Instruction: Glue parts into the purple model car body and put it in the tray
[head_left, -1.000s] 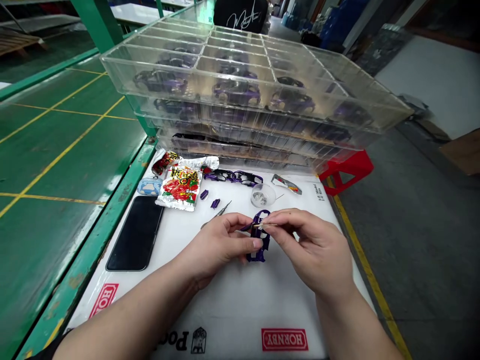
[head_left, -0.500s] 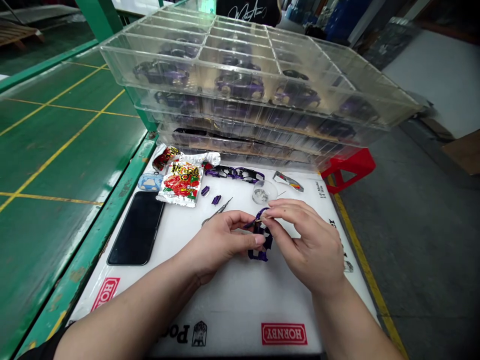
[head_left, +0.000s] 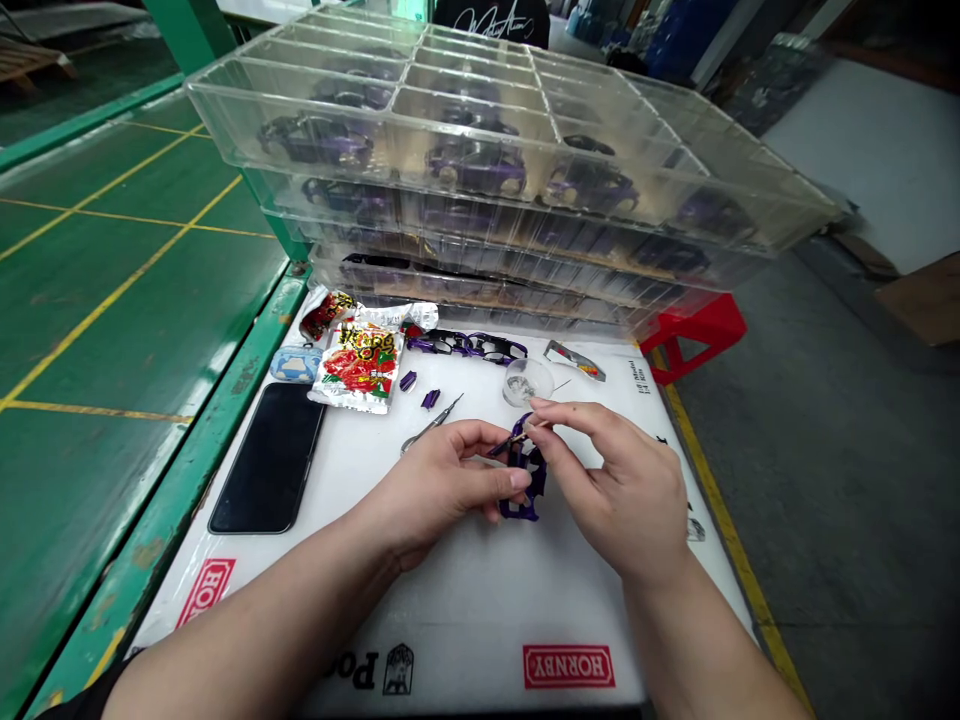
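My left hand is closed round a purple and black toy car body, gripping it between thumb and fingers. In my right hand a thin wooden stick, like a toothpick, is pinched between thumb and forefinger, its tip against the upper part of the car body. Fingers cover much of the body. Beyond my hands lie tweezers, two small purple parts and a round clear dish with tiny bits in it. Two more purple car bodies lie behind.
Stacked clear compartment trays with purple cars rise at the back. At left are a phone, a shiny snack packet and a blue case. A small tube-like packet and a red support stand right.
My right hand's fingers have shifted slightly, and more of the thin stick shows above the car body. My left hand keeps its hold. The whole view has drifted slightly.
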